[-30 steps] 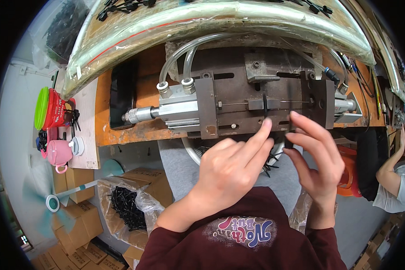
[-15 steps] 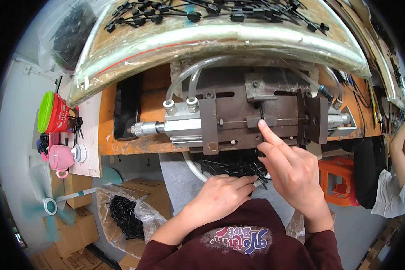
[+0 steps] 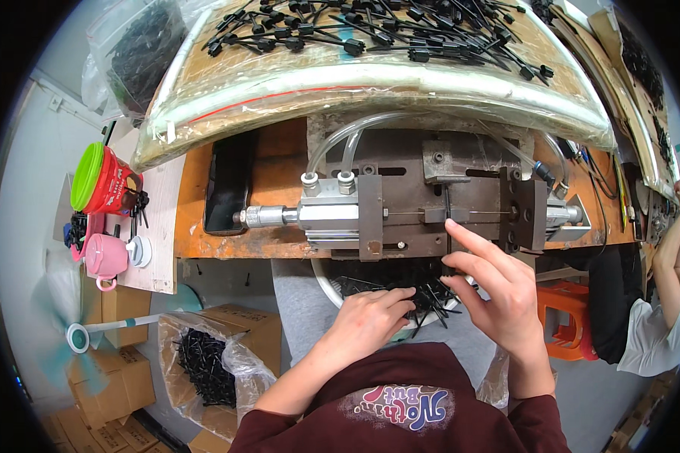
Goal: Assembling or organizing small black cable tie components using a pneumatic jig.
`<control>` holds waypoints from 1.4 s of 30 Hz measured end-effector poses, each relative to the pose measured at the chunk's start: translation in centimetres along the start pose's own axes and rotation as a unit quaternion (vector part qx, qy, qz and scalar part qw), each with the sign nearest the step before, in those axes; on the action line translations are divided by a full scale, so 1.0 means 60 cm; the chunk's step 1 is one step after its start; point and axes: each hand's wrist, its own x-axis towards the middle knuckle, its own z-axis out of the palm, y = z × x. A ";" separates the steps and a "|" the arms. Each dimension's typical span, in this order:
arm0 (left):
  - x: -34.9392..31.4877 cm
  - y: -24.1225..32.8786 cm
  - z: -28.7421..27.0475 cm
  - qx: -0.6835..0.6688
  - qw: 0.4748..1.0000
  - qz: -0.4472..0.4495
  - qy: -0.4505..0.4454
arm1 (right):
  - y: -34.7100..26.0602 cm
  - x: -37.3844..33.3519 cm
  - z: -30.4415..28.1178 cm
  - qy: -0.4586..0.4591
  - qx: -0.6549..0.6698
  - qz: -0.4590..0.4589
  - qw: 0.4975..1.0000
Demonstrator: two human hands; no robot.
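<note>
Index finger of the right hand rests on a slim black rod lying across the small block of the metal fixture, likely to steady it; whether that hand's grip pinches its lower end, I cannot tell. The left hand is over black pieces, its grip unclear; their bowl sits below the desk edge, presumably for easy reach.
</note>
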 end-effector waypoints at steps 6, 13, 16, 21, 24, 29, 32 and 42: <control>0.016 0.051 -0.028 -0.336 0.926 -0.126 0.120 | 0.001 -0.016 -0.005 0.047 0.181 -0.003 0.982; 0.041 0.086 -0.080 -0.520 0.832 -0.140 0.131 | -0.023 -0.051 0.014 0.072 0.121 -0.048 0.989; 0.038 0.087 -0.081 -0.583 0.789 -0.158 0.109 | -0.028 -0.051 0.006 0.070 0.147 -0.044 0.986; 0.033 0.100 -0.095 -0.629 0.751 -0.195 0.052 | -0.021 -0.047 0.012 0.084 0.423 0.179 0.884; 0.033 0.111 -0.092 -0.610 0.769 -0.181 0.060 | -0.032 -0.015 0.011 0.046 0.499 0.214 0.838; 0.037 0.119 -0.086 -0.365 0.918 -0.108 0.108 | -0.038 0.012 0.020 0.114 0.502 0.216 0.830; 0.056 0.140 -0.092 -0.309 0.917 -0.062 0.243 | -0.052 0.048 0.025 0.172 0.555 0.210 0.786; 0.078 0.133 -0.202 -0.015 0.940 0.068 0.334 | 0.072 0.172 -0.196 0.536 0.450 0.045 0.713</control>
